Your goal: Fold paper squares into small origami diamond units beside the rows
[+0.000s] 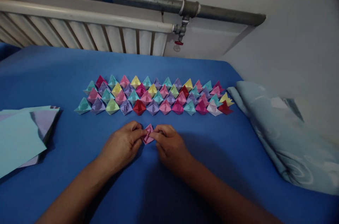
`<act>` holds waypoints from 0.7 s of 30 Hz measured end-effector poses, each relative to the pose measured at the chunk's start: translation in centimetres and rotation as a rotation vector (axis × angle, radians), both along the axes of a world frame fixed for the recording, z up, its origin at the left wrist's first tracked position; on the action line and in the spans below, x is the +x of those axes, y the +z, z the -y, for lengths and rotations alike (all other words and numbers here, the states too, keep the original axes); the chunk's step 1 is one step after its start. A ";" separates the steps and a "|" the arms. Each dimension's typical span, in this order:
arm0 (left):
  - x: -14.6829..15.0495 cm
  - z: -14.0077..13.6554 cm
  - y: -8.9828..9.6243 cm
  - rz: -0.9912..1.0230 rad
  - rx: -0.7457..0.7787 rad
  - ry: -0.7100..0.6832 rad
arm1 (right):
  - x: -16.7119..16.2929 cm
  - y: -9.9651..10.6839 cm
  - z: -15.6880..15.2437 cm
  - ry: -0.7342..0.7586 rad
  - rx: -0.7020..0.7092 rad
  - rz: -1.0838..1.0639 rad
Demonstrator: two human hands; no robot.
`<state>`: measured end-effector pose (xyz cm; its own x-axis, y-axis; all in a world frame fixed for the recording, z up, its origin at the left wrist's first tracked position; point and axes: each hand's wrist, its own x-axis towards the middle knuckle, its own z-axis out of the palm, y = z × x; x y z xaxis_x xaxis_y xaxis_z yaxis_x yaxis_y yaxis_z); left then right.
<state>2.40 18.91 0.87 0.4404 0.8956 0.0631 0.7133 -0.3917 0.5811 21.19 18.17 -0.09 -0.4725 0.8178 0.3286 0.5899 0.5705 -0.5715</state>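
Between my two hands is a small pink origami boat [148, 138], held just above or on the blue surface [212, 181]; I cannot tell which. My left hand [124, 143] pinches its left side with thumb and index finger. From the right, my right hand [171, 144] grips it, the index fingertip pressed on its middle. Fingertips cover parts of the folds. Just beyond stand several finished paper boats [139, 107] in close rows, in teal, purple, pink, yellow, red and white.
Loose sheets of teal and lilac paper [18, 139] lie at the left. A folded light-blue patterned blanket [278, 132] rests at the right by the wall. Behind the surface are a white radiator [113, 36], a metal pipe [148, 1] and a red-handled valve [179, 43].
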 end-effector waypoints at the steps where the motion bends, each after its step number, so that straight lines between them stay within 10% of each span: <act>1: -0.1 0.0 0.0 -0.013 -0.004 -0.016 | 0.0 0.0 0.0 0.004 0.012 0.023; 11: -0.3 0.0 0.2 -0.129 0.043 -0.108 | -0.1 -0.5 0.3 0.021 0.051 0.192; 21: -0.7 -0.3 0.7 0.060 0.008 0.009 | 1.7 0.4 1.9 -0.173 -0.123 -0.195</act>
<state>1.67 19.22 1.61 0.4272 0.8991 0.0959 0.6810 -0.3897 0.6199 22.89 16.22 0.29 -0.2597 0.9202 0.2929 0.5443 0.3900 -0.7427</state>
